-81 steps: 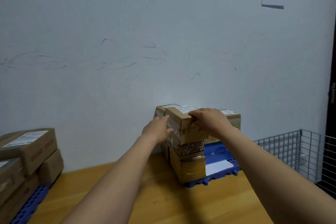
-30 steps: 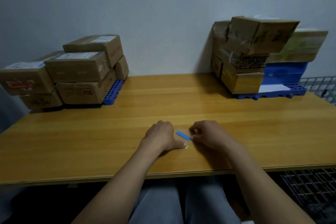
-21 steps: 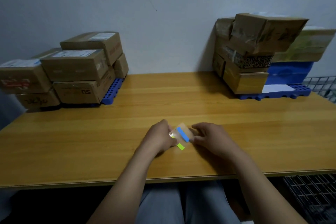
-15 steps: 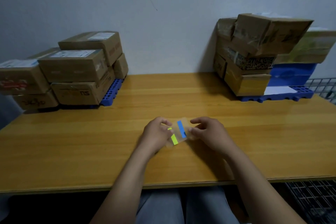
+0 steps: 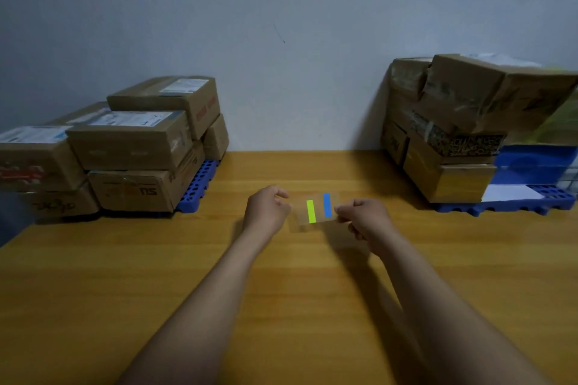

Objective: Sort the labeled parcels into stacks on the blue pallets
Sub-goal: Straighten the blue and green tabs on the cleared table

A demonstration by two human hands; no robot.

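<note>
Head view over a wooden table (image 5: 93, 275) set against a pale, scuffed wall (image 5: 281, 40). At centre, just above the tabletop: a small transparent card (image 5: 318, 209) bearing a green stripe (image 5: 311, 211) and a blue stripe (image 5: 327, 205), side by side and nearly upright. Right hand (image 5: 364, 219) at the card's right edge, thumb and fingertips pinched on it, remaining fingers curled beneath. Left hand (image 5: 267, 208) just beside the card's left edge, fingers curled; contact with the card not discernible, so grip impossible to tell. Both forearms bare, reaching in from the lower edge. Far left, against the wall: left stack (image 5: 131, 147) of brown cardboard parcels, two layers high, white labels facing up, resting on the left pallet (image 5: 197, 184), blue and perforated. Far right, also at the wall: right stack (image 5: 463, 122), taller, three parcels high at its front corner, the topmost parcel tilted and overhanging, seated on the right pallet (image 5: 516, 206). White sheet (image 5: 513, 193) lying flat on the bare part of that pallet. Both stacks well apart from the hands.
</note>
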